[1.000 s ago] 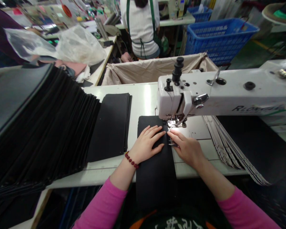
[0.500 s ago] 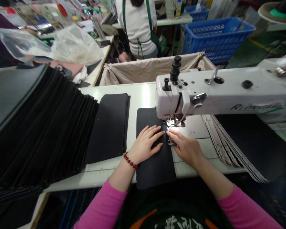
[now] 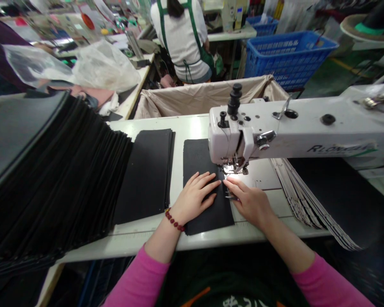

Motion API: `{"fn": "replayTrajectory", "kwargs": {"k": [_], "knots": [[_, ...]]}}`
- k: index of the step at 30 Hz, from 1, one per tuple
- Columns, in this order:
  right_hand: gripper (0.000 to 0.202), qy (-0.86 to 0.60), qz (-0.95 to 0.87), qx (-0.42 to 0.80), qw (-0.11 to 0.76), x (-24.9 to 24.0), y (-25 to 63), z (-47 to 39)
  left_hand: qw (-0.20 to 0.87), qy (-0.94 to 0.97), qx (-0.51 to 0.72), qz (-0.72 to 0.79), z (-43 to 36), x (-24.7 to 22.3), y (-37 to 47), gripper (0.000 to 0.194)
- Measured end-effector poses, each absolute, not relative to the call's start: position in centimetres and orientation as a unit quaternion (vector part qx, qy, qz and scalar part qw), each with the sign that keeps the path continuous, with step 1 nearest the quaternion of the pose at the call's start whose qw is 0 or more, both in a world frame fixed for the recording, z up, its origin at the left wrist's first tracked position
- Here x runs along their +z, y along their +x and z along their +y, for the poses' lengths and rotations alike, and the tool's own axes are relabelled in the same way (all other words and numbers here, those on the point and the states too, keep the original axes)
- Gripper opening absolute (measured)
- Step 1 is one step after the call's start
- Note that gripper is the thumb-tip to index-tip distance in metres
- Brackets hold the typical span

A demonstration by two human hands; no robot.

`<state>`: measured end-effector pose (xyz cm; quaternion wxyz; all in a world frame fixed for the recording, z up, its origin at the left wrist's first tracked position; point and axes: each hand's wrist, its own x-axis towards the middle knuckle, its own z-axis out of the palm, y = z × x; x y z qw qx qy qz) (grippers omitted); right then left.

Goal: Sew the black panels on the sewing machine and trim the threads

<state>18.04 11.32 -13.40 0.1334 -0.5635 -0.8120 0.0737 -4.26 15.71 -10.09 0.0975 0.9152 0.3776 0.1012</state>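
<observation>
My left hand (image 3: 195, 197) lies flat and open on the black panel (image 3: 201, 179), fingers spread and pointing toward the needle, palm pressing the material to the bench (image 3: 192, 128). My right hand (image 3: 248, 200) rests just beside it at the panel's right edge, fingers loosely curled, fingertips touching the panel close to the presser foot (image 3: 235, 169); something small and metallic shows under its fingers (too small to name). Neither hand is clamped on anything; both only press and steady. The two index fingers nearly meet in front of the foot. The panel runs lengthwise under the head of the white sewing machine (image 3: 291, 132), its near end lying just inside the bench's front edge. Left of it, apart by a bare strip of bench, a flat stack of black panels (image 3: 147, 170); further left a tall slanting pile of the same black pieces (image 3: 51, 179), crowding that side. Right of the needle plate, a fanned pile of pieces with pale edges (image 3: 307, 200) overhangs the front edge. Behind the bench, a cloth-lined bin (image 3: 198, 96), contents not visible. Beyond it, a blue plastic crate (image 3: 288, 53) and a person in a white top with green apron straps (image 3: 182, 38), back turned.
</observation>
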Motion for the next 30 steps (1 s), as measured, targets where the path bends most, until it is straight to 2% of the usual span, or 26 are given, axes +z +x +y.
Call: {"fn": "replayTrajectory", "kwargs": {"k": [30], "knots": [[0.060, -0.563, -0.810, 0.071, 0.146, -13.54, 18.03, 11.32, 0.084, 0.910, 0.128, 0.385, 15.76, -10.82, -4.57, 0.041]]}}
